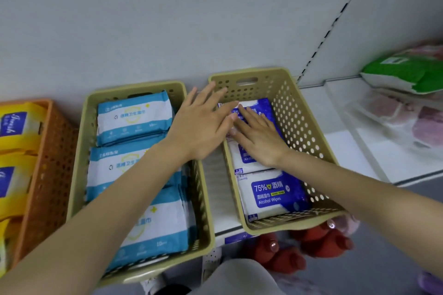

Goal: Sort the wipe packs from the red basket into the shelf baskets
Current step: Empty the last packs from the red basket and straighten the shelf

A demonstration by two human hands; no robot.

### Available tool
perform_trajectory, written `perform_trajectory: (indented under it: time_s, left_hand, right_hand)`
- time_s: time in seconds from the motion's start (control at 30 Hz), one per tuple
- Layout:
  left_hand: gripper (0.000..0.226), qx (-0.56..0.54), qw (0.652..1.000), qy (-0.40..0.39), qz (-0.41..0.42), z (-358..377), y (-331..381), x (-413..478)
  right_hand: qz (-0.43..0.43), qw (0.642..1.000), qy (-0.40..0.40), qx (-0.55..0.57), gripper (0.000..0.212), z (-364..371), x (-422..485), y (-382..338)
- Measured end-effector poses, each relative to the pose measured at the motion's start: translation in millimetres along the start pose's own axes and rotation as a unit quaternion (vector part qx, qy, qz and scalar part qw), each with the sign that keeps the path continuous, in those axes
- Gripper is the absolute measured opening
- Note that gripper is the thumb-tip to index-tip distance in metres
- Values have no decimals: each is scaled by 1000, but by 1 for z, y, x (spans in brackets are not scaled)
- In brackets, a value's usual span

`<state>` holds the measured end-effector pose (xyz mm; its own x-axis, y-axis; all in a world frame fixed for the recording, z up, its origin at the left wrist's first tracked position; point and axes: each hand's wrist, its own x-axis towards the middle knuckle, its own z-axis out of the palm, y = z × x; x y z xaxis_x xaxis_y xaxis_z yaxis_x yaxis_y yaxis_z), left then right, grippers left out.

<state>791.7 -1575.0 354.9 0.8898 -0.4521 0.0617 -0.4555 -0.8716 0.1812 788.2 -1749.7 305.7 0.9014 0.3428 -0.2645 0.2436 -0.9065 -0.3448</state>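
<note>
Fingers (250, 116) straight, spread; left hand (201, 127) over beige basket (309, 127) rim, right hand (260, 142) flat on dark-blue packs (271, 195); I count three.

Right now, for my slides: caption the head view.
Left hand and right hand, open, at the alcohol wipes in the right basket.

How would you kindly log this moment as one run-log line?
left hand: flat over far alcohol wipe pack | right hand: rests flat on middle alcohol wipe pack | right beige basket: three packs visible
</note>
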Motion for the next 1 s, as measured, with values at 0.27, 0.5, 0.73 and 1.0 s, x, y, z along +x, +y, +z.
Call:
perform_trajectory:
  time_s: [0.27,0.5,0.73,1.0]
  left_hand:
    - [62,-17,1000,0,-3,1,0,1]
    - [63,-16,1000,-3,-2,3,-1,0]
    - [54,-12,1000,-8,-3,4,-2,1]
    - [49,-94,994,40,-26,-6,1,-5]
  right_hand:
    - [-110,970,-146,-158,111,-20,-45,29]
    - [-117,964,-144,-190,110,-7,-44,30]
    - [-107,967,-138,-187,113,-12,-45,27]
    - [-89,981,-113,-131,116,-19,-38,27]
